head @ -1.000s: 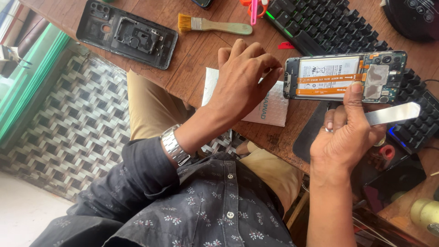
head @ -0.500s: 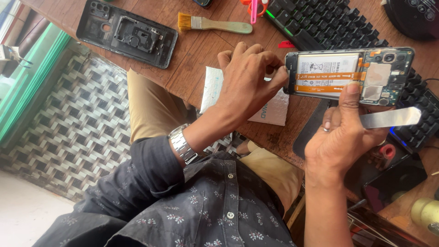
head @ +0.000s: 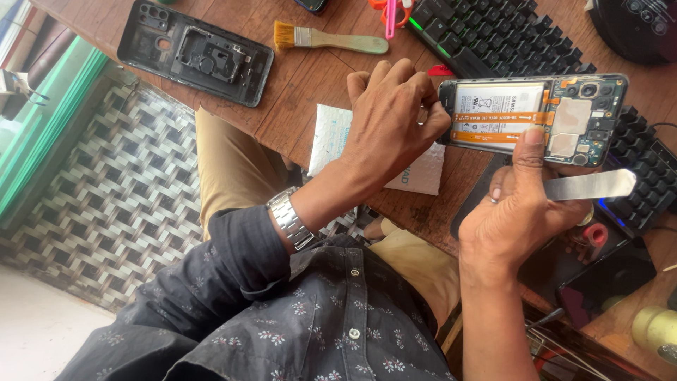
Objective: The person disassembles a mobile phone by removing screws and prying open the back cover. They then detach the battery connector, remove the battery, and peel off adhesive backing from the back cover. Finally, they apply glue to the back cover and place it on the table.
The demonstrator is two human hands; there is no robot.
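both hands grip opened phone (head: 532, 113) | long axis left-right, camera end right | right hand (head: 522, 212) also pinches metal spudger (head: 589, 185) | left hand (head: 391, 120) clasps left end

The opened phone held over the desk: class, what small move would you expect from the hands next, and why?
Probably bringing the flat metal tool up to the battery's edge. The left hand grips the opened phone at one end, the right hand presses a finger on the orange ribbon across the battery, and the tool, held in that hand, points away from the phone, unused.
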